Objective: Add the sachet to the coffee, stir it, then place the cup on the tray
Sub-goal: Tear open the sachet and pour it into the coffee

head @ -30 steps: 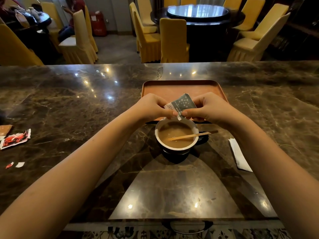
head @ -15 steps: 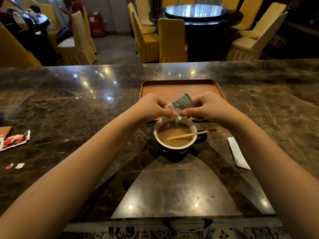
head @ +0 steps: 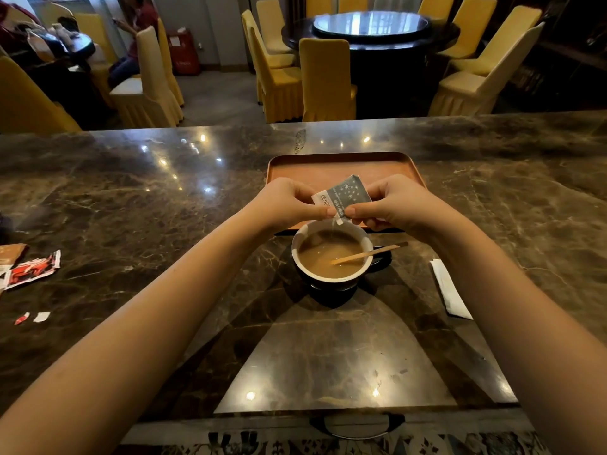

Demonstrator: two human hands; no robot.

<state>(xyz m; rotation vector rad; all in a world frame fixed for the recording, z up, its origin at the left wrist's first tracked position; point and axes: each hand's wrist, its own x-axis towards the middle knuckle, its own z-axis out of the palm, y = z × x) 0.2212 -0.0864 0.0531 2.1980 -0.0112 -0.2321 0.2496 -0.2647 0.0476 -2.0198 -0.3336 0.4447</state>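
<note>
A dark cup [head: 331,280] of milky coffee stands on the marble counter, with a wooden stirrer [head: 368,255] leaning in it toward the right. Just above the cup's far rim I hold a grey star-printed sachet [head: 345,196] tilted down. My left hand [head: 289,201] pinches its left side and my right hand [head: 391,201] pinches its right side. A thin white stream of powder falls from the torn corner into the coffee. The brown tray [head: 328,165] lies directly behind the cup, partly hidden by my hands.
A white paper wrapper [head: 450,292] lies right of the cup. Torn red and brown sachets [head: 31,269] and small scraps [head: 33,317] sit at the counter's left. Yellow-covered chairs, a round dark table and a seated person are beyond the counter.
The sachet has stayed over the cup in both hands; powder now pours from it. The hands have hardly moved.
</note>
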